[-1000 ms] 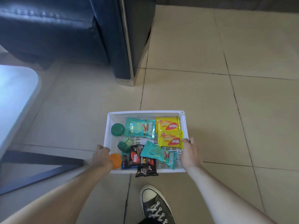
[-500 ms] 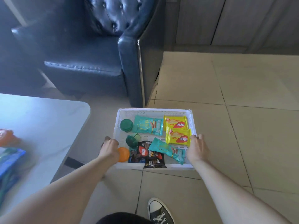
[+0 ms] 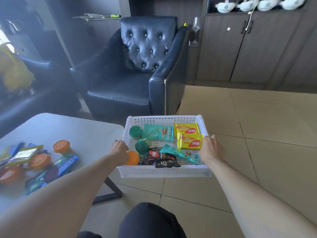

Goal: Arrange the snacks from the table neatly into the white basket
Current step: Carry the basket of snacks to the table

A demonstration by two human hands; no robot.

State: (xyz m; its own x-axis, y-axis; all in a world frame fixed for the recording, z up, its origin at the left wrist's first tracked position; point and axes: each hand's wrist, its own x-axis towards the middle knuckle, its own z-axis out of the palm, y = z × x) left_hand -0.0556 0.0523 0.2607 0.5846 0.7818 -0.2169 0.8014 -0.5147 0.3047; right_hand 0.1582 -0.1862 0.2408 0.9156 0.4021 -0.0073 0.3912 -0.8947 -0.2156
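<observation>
Lying loose on the grey tabletop at far left: orange cups, blue wrappers and a flat green box, blurred. Gripping the left side wall of the white basket: left hand, grip closed around the rim. Hanging in the air just beyond the tabletop edge, above the tiled floor: the basket itself. Resting inside, left to right: an orange cup, two green cups, dark packets, teal packets, two yellow wafer packs. Clamping the right side wall: right hand, grip likewise wrapped over the rim. Standing behind: a dark armchair.
</observation>
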